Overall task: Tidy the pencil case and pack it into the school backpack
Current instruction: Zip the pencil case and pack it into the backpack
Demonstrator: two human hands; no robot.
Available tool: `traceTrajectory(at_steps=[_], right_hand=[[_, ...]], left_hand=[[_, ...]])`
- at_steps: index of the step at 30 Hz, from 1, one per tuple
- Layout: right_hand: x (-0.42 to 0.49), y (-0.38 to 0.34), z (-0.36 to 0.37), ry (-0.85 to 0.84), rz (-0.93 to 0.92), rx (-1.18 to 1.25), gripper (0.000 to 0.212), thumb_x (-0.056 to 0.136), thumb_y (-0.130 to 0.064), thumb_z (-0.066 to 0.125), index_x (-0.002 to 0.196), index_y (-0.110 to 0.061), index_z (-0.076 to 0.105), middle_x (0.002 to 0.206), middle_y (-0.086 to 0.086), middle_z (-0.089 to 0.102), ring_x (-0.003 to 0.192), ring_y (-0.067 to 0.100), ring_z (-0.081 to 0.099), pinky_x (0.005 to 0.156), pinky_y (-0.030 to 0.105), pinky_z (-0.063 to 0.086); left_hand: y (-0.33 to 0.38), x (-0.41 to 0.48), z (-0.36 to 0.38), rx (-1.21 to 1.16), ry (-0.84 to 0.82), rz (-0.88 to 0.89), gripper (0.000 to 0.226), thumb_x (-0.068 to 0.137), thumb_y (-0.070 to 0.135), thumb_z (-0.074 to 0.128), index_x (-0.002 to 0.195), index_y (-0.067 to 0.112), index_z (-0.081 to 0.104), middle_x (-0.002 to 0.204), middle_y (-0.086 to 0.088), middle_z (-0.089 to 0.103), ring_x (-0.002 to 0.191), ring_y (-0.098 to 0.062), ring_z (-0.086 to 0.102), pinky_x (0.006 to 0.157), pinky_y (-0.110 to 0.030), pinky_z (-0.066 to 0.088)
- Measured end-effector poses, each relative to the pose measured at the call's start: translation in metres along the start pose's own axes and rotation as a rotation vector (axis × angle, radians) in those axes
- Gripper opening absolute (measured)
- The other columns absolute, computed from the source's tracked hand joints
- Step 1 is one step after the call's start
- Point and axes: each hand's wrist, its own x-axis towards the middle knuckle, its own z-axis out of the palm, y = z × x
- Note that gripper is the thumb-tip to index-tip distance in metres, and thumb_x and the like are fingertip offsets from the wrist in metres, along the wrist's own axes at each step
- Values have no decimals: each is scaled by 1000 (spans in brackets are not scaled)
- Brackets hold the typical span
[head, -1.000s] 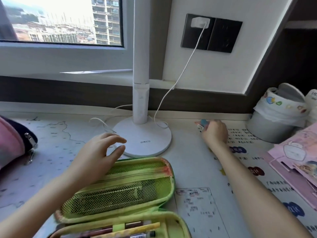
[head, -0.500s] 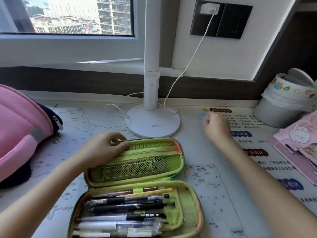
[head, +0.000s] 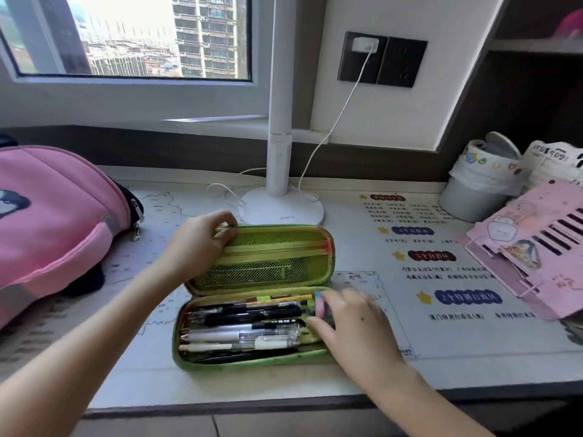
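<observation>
The green fabric zip-round pencil case point(head: 262, 263) lies open on the desk point(head: 284, 384). Its mesh-pocket lid is tipped back toward the window, and its lower tray is packed with black and clear pens point(head: 239, 323) lying lengthwise. At the tray's right end a small pink-and-blue block point(head: 321, 305), probably an eraser, sits over the pen tips, pinched by the right hand point(head: 356, 323). That hand is blurred, so I cannot tell whether the block touches the tray.

The left hand point(head: 202, 244) has its fingers curled over the lid's far left corner, gripping the rim and holding the lid back.

This looks like the tidying step, with a loose piece going into the case. The next move calls for seating the block low in the gap beside the pens and releasing it, so the lid can fold down flat and be zipped.

The pink fabric school backpack point(head: 53, 222) lies on its side at the desk's left, well apart from the case, and its opening is not visible. A white round lamp base point(head: 280, 209) stands just beyond the lid.
</observation>
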Motion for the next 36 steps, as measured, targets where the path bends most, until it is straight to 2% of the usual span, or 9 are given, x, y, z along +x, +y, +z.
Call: traceTrajectory(at_steps=[4, 8, 13, 16, 18, 22, 29, 33, 36], right_hand=[[-10, 5, -13, -29, -15, -50, 29, 93, -46, 44, 97, -29, 67, 94, -6, 56, 99, 14, 45, 76, 27, 34], [-12, 15, -27, 38, -7, -21, 26, 94, -36, 46, 98, -27, 70, 99, -3, 58, 106, 16, 47, 89, 27, 38], [-18, 14, -29, 75, -62, -56, 20, 91, -24, 52, 93, -27, 71, 93, -2, 63, 97, 18, 52, 81, 29, 39], [-23, 18, -38, 291, -43, -55, 11, 83, -22, 66, 91, -16, 70, 90, -1, 68, 89, 21, 59, 75, 29, 42], [-22, 23, -39, 328, -83, -42, 32, 73, -25, 76, 101, -14, 64, 97, 0, 66, 92, 22, 59, 78, 30, 45], [-24, 28, -21, 117, -258, -38, 62, 73, -41, 72, 129, -26, 49, 128, 0, 56, 118, 21, 50, 99, 32, 37], [-27, 10, 11, 186, -431, -119, 55, 69, -62, 59, 104, -20, 53, 120, 5, 60, 118, 26, 54, 106, 38, 29], [4, -12, 6, -114, -458, -138, 80, 65, -74, 57, 122, -29, 25, 148, 4, 31, 141, 25, 19, 118, 45, 0], [19, -21, 7, -285, -461, -182, 104, 62, -74, 61, 142, -45, 2, 154, 4, 12, 143, 24, 5, 117, 47, -5]], left_hand=[[9, -23, -10, -91, 48, 69, 6, 87, 21, 59, 84, 26, 57, 79, -5, 67, 69, -27, 63, 62, -38, 52], [20, -49, -18, -150, 60, 148, 11, 85, 14, 61, 84, 23, 54, 80, 10, 63, 64, 4, 58, 51, -13, 43], [20, -80, -21, -72, 66, 279, 12, 82, 17, 64, 83, 18, 52, 88, 2, 63, 82, -10, 54, 67, -20, 40], [15, -99, -17, -75, 42, 373, 12, 79, 34, 54, 79, 26, 46, 92, 14, 57, 89, -5, 50, 74, -16, 39], [9, -114, -12, -59, 26, 428, 11, 81, 33, 49, 79, 23, 46, 97, 18, 51, 91, -5, 48, 77, -13, 37], [-6, -141, 4, 17, 15, 484, 11, 88, 32, 44, 86, 22, 46, 110, 12, 45, 101, -10, 47, 85, -23, 38], [-23, -152, 14, 83, -5, 576, 4, 86, 24, 53, 87, 22, 50, 119, 4, 45, 120, -16, 43, 101, -26, 31], [-11, -147, -6, -264, -166, 348, 15, 79, 32, 63, 75, 18, 60, 109, 9, 58, 111, -12, 54, 85, -23, 44], [-6, -122, -23, -408, -100, 123, 25, 80, 47, 54, 86, 25, 66, 101, 11, 66, 94, -10, 60, 81, -26, 46]])
